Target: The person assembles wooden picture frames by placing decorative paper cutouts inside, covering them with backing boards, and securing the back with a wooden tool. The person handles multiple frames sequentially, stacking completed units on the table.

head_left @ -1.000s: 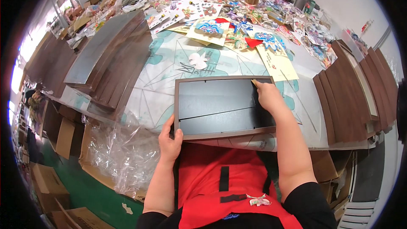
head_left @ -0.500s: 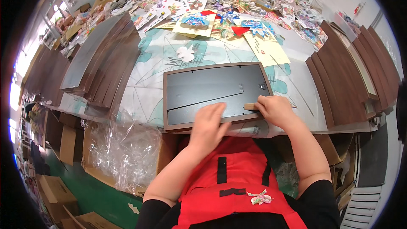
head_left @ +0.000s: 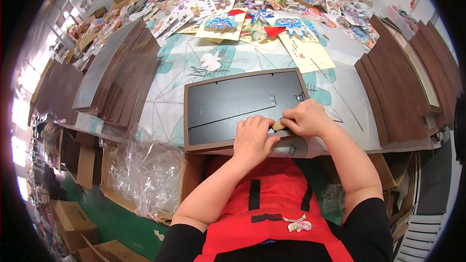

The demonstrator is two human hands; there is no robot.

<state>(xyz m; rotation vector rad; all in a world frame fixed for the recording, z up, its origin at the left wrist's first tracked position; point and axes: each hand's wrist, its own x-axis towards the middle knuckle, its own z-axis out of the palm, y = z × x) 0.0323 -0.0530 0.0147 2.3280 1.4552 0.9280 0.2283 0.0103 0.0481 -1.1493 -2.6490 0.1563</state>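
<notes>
A brown picture frame (head_left: 188,111) lies on the table in front of me, its dark backing board (head_left: 218,99) facing up. My right hand (head_left: 307,119) pinches a small tan wooden block (head_left: 279,126) and holds it against the backing near the frame's near right edge. My left hand (head_left: 253,138) rests on the backing just left of the block, fingers stretched out and thumb apart. Its fingertips come close to the block; whether they touch it I cannot tell. A small metal hanger (head_left: 299,97) sits near the frame's right side.
Stacked brown frames stand at the left (head_left: 116,73) and the right (head_left: 395,87). Yellow cards (head_left: 306,53) and colourful paper cut-outs (head_left: 291,23) cover the far table. Below the table's left edge is a cardboard box with clear plastic wrap (head_left: 145,179).
My left hand has come down onto the backing and moved right, beside the block. My right hand has shifted slightly up and left, with the block now tilted.
</notes>
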